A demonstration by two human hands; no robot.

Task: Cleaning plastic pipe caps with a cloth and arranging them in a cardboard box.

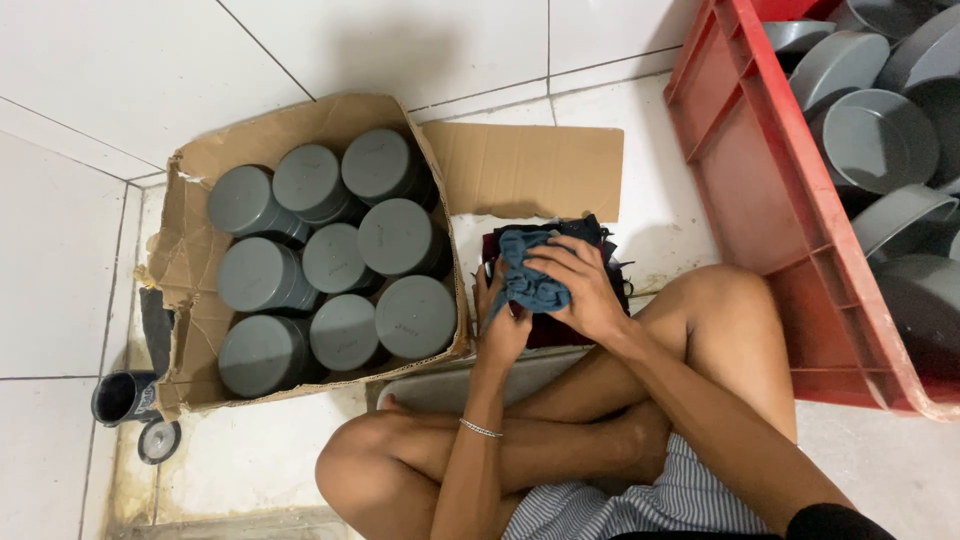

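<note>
A person sat cross-legged on a white tiled floor (120,90), seen from above, with both hands meeting in front of the knees. The right hand (583,290) lay curled over a crumpled blue-grey cloth (530,280), fingers clenched around its top and pressing it down. The left hand (500,325), with a thin silver bracelet (480,429) on its wrist, gripped the same cloth from below, its fingers closed into the folds. The cloth sat on a small pile of dark red and black fabric (560,325), just beyond the crossed legs.

Room to move was tight. On the left, touching the pile's edge, stood a torn brown cardboard box (190,260) with one flap (530,165) folded flat onto the floor. It was packed with nine round grey plastic caps (345,265), set side by side in rows of three. On the right, a large red plastic crate (775,215) pressed close against the knee and held loosely heaped grey plastic bowls (875,140). Open floor lay only beyond the box, toward the top. At the far left, near the box's corner, a short dark pipe piece (125,397) stood beside a small round lid (158,441).
</note>
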